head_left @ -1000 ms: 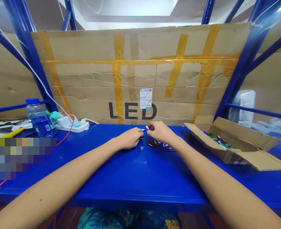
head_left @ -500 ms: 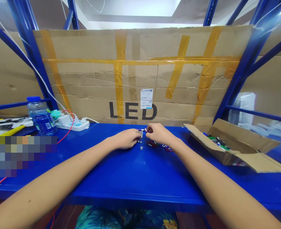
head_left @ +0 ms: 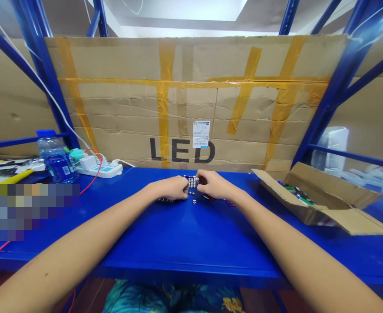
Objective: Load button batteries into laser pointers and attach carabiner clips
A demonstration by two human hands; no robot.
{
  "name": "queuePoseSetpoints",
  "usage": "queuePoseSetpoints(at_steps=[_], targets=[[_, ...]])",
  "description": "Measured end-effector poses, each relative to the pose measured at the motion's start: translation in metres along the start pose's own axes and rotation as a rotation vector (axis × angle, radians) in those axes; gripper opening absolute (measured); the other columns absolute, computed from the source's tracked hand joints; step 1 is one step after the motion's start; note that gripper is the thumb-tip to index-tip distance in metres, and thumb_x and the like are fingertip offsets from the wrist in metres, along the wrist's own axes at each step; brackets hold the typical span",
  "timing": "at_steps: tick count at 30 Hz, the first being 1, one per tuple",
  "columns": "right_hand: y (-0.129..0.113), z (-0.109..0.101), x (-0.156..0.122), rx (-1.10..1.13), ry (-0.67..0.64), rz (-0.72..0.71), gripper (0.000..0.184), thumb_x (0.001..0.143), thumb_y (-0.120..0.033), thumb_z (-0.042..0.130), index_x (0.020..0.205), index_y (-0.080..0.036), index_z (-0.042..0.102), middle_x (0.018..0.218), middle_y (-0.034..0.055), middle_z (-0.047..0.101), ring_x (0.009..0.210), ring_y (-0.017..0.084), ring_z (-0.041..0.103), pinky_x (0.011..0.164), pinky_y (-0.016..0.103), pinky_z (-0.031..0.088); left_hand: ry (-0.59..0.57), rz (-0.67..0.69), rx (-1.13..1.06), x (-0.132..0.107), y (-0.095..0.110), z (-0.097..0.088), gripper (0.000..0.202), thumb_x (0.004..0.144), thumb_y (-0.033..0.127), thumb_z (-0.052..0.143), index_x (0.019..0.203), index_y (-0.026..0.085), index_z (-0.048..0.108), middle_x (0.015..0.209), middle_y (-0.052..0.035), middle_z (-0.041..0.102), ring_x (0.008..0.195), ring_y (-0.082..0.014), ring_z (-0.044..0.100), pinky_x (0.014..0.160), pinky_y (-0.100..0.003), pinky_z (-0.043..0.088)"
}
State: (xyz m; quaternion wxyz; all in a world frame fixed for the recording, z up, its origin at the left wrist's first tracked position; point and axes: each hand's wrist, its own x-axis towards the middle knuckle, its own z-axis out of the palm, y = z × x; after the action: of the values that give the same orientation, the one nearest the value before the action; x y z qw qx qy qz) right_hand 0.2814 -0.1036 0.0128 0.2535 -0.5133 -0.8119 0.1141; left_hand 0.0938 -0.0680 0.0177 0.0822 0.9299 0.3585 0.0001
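Observation:
Near the back of the blue table, small silvery metal pieces (head_left: pixel 192 183) stand in close rows between my two hands. A couple of loose pieces (head_left: pixel 194 201) lie just in front of them. My left hand (head_left: pixel 175 188) is curled closed at the left side of the rows; anything in its fingers is hidden. Dark and silvery small parts (head_left: pixel 166 200) show beneath that hand. At the right side, my right hand (head_left: pixel 212 184) pinches a small silvery piece (head_left: pixel 197 179). Red and dark wires (head_left: pixel 207 197) lie partly covered under my right hand.
An open cardboard box (head_left: pixel 308 213) holding green and dark items stands at the right. To the left are a blue-capped bottle (head_left: pixel 56 156), a white power strip (head_left: pixel 103 171) and a red cable (head_left: pixel 95 176). A large cardboard sheet (head_left: pixel 129 108) closes off the back.
My left hand has drawn slightly left and its fingers have curled in, uncovering more of the silvery rows. My right hand has moved slightly left and down, covering more of the wires.

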Motion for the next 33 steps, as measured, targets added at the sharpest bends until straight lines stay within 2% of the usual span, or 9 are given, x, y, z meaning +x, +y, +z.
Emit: queuePoseSetpoints(at_steps=[2,4,7,10,14,19,24,30,33], targets=[[0.002,0.000,0.001,0.008,0.032,-0.030,0.010,0.071,-0.015,0.052,0.080,-0.019,0.050,0.074,-0.0008,0.058,0.066,0.013,0.050,0.058,0.024,0.033,0.019,0.011,0.043,-0.001,0.001,-0.002,0.007,0.076,0.023,0.058,0.072,0.018,0.061,0.070,-0.0038,0.064,0.058,-0.0161,0.054,0.056,-0.028,0.036],[0.005,0.000,0.003,0.020,0.067,-0.052,0.010,0.073,-0.015,0.051,0.082,-0.018,0.051,0.073,-0.0012,0.057,0.066,0.013,0.049,0.059,0.024,0.034,0.093,0.027,0.121,-0.002,0.002,-0.004,0.008,0.076,0.023,0.058,0.072,0.017,0.063,0.072,-0.0060,0.065,0.062,-0.0180,0.056,0.059,-0.029,0.038],[0.008,0.000,0.005,0.057,0.110,-0.072,0.007,0.075,-0.017,0.049,0.082,-0.019,0.049,0.072,-0.0020,0.054,0.068,0.013,0.049,0.061,0.025,0.035,0.333,0.046,0.146,-0.001,0.001,-0.006,0.015,0.083,0.026,0.055,0.083,0.016,0.066,0.082,-0.0090,0.068,0.073,-0.0211,0.061,0.068,-0.031,0.043],[0.008,0.002,0.006,0.112,0.110,-0.085,0.005,0.077,-0.016,0.047,0.080,-0.020,0.047,0.075,-0.0017,0.055,0.070,0.014,0.050,0.063,0.026,0.039,0.578,0.090,0.057,0.000,-0.002,-0.005,0.019,0.090,0.027,0.049,0.098,0.017,0.064,0.091,-0.0074,0.070,0.084,-0.0208,0.064,0.075,-0.031,0.046],[0.007,0.006,0.006,0.232,0.056,-0.090,0.007,0.080,-0.015,0.046,0.084,-0.020,0.048,0.080,-0.0003,0.056,0.067,0.014,0.053,0.057,0.026,0.043,0.726,0.225,-0.002,0.003,-0.005,-0.001,0.017,0.093,0.022,0.048,0.100,0.018,0.062,0.090,-0.0057,0.070,0.084,-0.0195,0.065,0.075,-0.031,0.049],[0.008,0.010,0.007,0.382,0.041,-0.072,0.010,0.081,-0.017,0.048,0.089,-0.021,0.050,0.083,0.0010,0.057,0.069,0.015,0.057,0.053,0.026,0.047,0.765,0.320,0.020,0.004,-0.006,0.003,0.019,0.093,0.017,0.046,0.101,0.017,0.063,0.092,-0.0060,0.071,0.084,-0.0182,0.066,0.074,-0.030,0.050],[0.014,0.011,0.011,0.458,0.060,-0.094,0.011,0.079,-0.015,0.050,0.088,-0.021,0.051,0.084,0.0014,0.060,0.073,0.016,0.059,0.063,0.030,0.052,0.739,0.309,0.095,0.001,-0.004,0.003,0.020,0.092,0.020,0.047,0.102,0.018,0.064,0.096,-0.0068,0.071,0.088,-0.0190,0.067,0.077,-0.031,0.051],[0.024,0.004,0.013,0.199,0.174,-0.147,0.018,0.072,-0.007,0.048,0.084,-0.020,0.052,0.084,0.0015,0.060,0.080,0.017,0.056,0.074,0.032,0.045,0.679,0.216,0.155,-0.003,-0.004,-0.002,0.022,0.091,0.019,0.046,0.102,0.018,0.064,0.097,-0.0063,0.071,0.088,-0.0204,0.066,0.076,-0.032,0.050],[0.026,0.001,0.012,0.049,0.193,-0.144,0.020,0.070,-0.004,0.047,0.083,-0.019,0.052,0.086,0.0033,0.060,0.082,0.018,0.055,0.076,0.032,0.043,0.540,0.202,0.254,-0.002,-0.006,0.002,0.019,0.089,0.019,0.047,0.093,0.017,0.066,0.090,-0.0075,0.070,0.084,-0.0220,0.066,0.072,-0.033,0.049]])
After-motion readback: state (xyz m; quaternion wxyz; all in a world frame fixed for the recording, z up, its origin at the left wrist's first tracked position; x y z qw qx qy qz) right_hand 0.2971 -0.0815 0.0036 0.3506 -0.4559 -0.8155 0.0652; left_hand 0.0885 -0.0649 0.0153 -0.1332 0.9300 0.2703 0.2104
